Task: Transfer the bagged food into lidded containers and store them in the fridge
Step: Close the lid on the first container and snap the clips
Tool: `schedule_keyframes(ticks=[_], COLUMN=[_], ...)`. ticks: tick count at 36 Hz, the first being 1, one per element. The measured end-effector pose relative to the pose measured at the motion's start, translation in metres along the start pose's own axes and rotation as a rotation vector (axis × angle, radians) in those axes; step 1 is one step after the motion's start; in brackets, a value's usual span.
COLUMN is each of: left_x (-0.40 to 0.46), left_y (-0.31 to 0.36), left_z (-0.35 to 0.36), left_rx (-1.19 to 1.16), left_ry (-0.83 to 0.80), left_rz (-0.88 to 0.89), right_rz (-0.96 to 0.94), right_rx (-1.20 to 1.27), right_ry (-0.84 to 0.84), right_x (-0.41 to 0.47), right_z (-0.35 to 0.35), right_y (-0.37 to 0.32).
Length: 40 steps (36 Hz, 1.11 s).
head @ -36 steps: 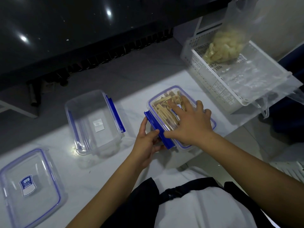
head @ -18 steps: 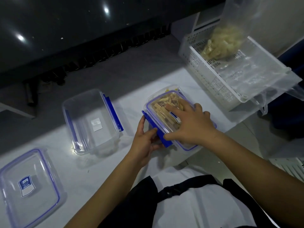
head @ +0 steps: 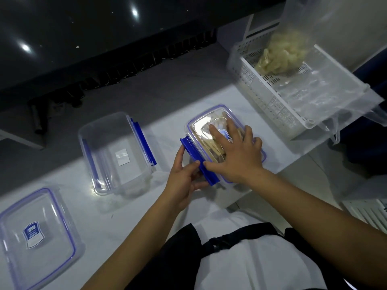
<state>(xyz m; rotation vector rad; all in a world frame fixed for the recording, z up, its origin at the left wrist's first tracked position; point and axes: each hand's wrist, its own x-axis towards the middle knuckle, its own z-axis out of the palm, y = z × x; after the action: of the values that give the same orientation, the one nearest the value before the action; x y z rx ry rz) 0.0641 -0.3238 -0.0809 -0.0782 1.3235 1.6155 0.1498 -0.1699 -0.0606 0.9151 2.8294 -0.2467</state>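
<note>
At centre frame on the white tabletop (head: 209, 227), the filled container (head: 211, 130) sits with its lid on. The right hand (head: 234, 155) lies flat, fingers straight, pressing the lid down. The left hand (head: 184, 176) pinches the blue clip (head: 199, 162) on the container's left side between thumb and fingers. To do this well, I would keep the lid pressed level, fold the clip down until it catches, then check the opposite clip, hidden under the right hand. Left of centre an empty container (head: 117, 151) waits, its spare lid (head: 35, 237) at lower left. Upper right, a bag of food (head: 280, 53) rests in the white basket (head: 272, 105).
</note>
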Motion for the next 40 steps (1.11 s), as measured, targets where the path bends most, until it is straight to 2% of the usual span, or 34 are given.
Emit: schedule_keyframes(ticks=[8, 16, 26, 29, 31, 33, 36, 38, 40], left_x=[0.000, 0.005, 0.007, 0.007, 0.006, 0.005, 0.002, 0.000, 0.000], left_y=[0.001, 0.006, 0.018, 0.021, 0.025, 0.028, 0.028, 0.027, 0.027], left_z=[0.000, 0.020, 0.031, 0.026, 0.018, 0.009, 0.001, -0.001, -0.001], left_rx=[0.084, 0.240, 0.430, 0.454, 0.475, 0.502, 0.528, 0.525, 0.523], left_ry=[-0.010, 0.034, 0.032, 0.012, -0.001, -0.013, 0.000, 0.002, 0.005], left_rz=[0.029, 0.122, 0.147, 0.129, 0.099, 0.083, 0.057, 0.044, 0.040], right_rz=[-0.059, -0.024, 0.021, 0.017, 0.065, 0.182, 0.428, 0.504, 0.543], right_rx=[0.027, 0.010, 0.099, 0.303, 0.578, 0.846, 1.136, 1.219, 1.232], right_ry=[0.024, 0.020, -0.222, -0.191, -0.077, -0.040, -0.258, -0.433, -0.504], right_x=[-0.003, 0.006, 0.010, 0.015, 0.018, 0.020, 0.024, 0.028, 0.028], right_z=[0.005, 0.005, -0.013, -0.028, -0.035, -0.039, -0.043, -0.043, -0.042], right_y=[0.005, -0.003, -0.011, 0.001, 0.013, 0.027, 0.045, 0.053, 0.058])
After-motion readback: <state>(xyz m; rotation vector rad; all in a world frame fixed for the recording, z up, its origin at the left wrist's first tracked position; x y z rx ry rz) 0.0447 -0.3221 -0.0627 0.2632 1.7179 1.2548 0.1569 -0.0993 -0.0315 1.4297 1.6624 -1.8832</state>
